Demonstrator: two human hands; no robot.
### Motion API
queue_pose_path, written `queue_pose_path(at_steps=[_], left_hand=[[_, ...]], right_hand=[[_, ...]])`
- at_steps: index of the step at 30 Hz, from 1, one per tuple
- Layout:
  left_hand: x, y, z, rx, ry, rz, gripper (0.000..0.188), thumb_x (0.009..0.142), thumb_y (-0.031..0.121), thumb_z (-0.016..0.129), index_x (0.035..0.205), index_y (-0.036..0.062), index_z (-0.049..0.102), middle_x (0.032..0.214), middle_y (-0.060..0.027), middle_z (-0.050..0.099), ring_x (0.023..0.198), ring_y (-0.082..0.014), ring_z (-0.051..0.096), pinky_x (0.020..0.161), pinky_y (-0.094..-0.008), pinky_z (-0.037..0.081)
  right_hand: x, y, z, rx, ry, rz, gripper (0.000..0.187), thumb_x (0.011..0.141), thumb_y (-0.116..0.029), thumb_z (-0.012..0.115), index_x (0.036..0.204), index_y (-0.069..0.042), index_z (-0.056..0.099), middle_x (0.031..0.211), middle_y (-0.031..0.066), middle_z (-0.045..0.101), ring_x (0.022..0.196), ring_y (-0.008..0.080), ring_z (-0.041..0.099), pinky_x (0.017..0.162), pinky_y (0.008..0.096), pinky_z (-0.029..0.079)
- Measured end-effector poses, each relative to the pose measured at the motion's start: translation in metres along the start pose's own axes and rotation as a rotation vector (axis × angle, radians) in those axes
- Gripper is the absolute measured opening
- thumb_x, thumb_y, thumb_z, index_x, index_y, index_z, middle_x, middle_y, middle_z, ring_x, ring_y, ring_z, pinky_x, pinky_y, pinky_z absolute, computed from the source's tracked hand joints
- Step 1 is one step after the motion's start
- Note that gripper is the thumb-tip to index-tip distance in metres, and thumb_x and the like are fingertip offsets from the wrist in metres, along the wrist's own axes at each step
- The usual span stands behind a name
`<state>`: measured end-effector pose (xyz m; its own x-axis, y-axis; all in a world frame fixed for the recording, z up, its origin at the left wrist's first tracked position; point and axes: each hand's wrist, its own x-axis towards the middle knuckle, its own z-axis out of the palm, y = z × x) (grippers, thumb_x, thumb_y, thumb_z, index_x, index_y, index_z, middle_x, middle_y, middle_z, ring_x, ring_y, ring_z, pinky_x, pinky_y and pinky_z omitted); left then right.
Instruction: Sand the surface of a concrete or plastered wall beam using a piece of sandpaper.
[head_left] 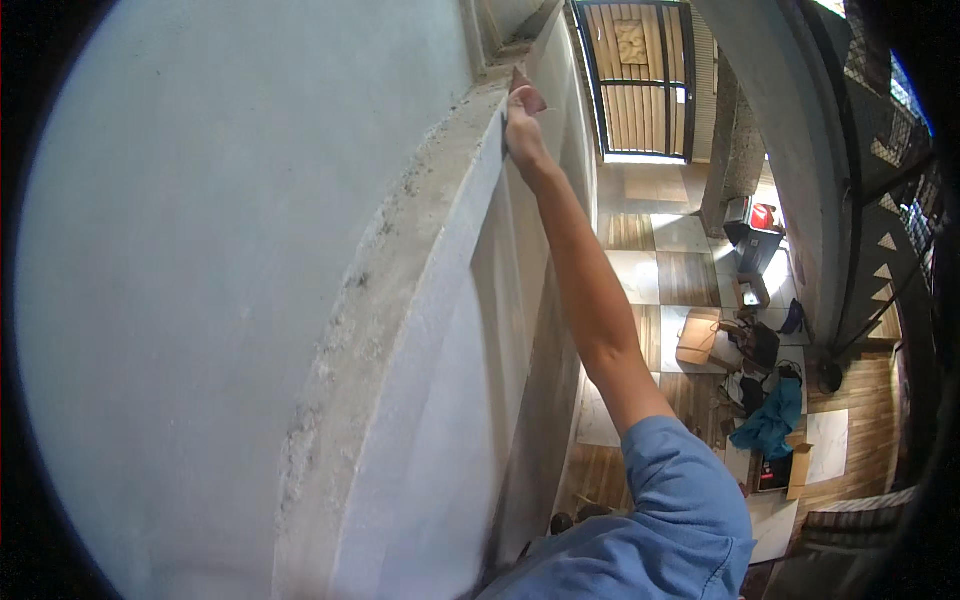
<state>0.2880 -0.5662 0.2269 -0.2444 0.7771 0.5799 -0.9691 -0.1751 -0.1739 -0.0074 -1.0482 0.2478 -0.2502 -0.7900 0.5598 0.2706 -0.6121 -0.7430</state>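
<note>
Ledge [425, 220] of rough grey concrete runs away from us along the pale wall [200, 250], bending upward toward the top of our view. Our right arm [600, 300], bare below a blue sleeve [675, 470], reaches out along it nearly straight. At its far end our right hand [525, 130] is closed in a narrow grip around a small reddish-brown piece [518, 79], too small and far off for us to name. The piece is at the ledge's outer edge, near its distant end; we cannot tell whether it touches the concrete. Of our left hand's state we cannot tell.

Below us, to the right, spreads a floor [690, 280] of white and wood-patterned tiles. On it we see a tan carton [697, 337], a crumpled teal cloth [772, 418] near dark, jumbled items, and farther off a black box [760, 250] with something red [763, 216] at its top. Beyond stands a dark-framed gate [640, 125] with cream slats.
</note>
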Motion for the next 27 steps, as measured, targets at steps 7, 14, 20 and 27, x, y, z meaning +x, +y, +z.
queue_pose_path(at_steps=[7, 14, 20, 27], left_hand=[[0.049, 0.009, -0.035, -0.025, 0.003, -0.008, 0.039, 0.094, 0.026, 0.049, 0.118, -0.0032, 0.059, 0.109, -0.0174, 0.063, 0.12, -0.0315, 0.052, 0.107, -0.0512, 0.034], [0.122, 0.004, -0.081, -0.047, 0.054, -0.019, 0.036, 0.092, 0.024, 0.051, 0.114, -0.0022, 0.062, 0.102, -0.0162, 0.067, 0.116, -0.0306, 0.055, 0.106, -0.0516, 0.036], [0.145, 0.042, -0.082, 0.096, -0.213, 0.307, 0.025, 0.084, 0.016, 0.05, 0.087, -0.0018, 0.067, 0.119, -0.0248, 0.061, 0.135, -0.0394, 0.036, 0.116, -0.0525, 0.009], [0.191, 0.066, -0.157, -0.413, -0.268, -0.24, 0.032, 0.089, 0.015, 0.038, 0.091, -0.0035, 0.064, 0.107, -0.0145, 0.068, 0.136, -0.0433, 0.04, 0.116, -0.0626, 0.009]], right_hand=[[-0.115, -0.068, 0.023, -0.038, -0.093, -0.223, 0.062, 0.106, -0.039, 0.03, 0.149, 0.004, 0.023, 0.154, 0.0178, 0.025, 0.146, 0.0269, 0.017, 0.118, 0.0353, 0.014], [-0.25, -0.186, 0.059, -0.213, -0.279, -0.434, 0.078, 0.103, -0.05, 0.028, 0.154, 0.001, -0.001, 0.162, 0.02, -0.003, 0.15, 0.0328, -0.008, 0.117, 0.053, -0.004], [-0.351, -0.253, 0.066, -0.32, -0.398, -0.476, 0.089, 0.098, -0.056, 0.035, 0.153, 0.0, -0.008, 0.161, 0.0226, -0.01, 0.148, 0.0409, -0.012, 0.116, 0.0571, -0.002], [-0.454, -0.325, 0.095, -0.339, -0.518, -0.592, 0.093, 0.097, -0.057, 0.035, 0.151, 0.004, -0.009, 0.159, 0.0279, -0.012, 0.146, 0.0456, -0.014, 0.115, 0.058, -0.003]])
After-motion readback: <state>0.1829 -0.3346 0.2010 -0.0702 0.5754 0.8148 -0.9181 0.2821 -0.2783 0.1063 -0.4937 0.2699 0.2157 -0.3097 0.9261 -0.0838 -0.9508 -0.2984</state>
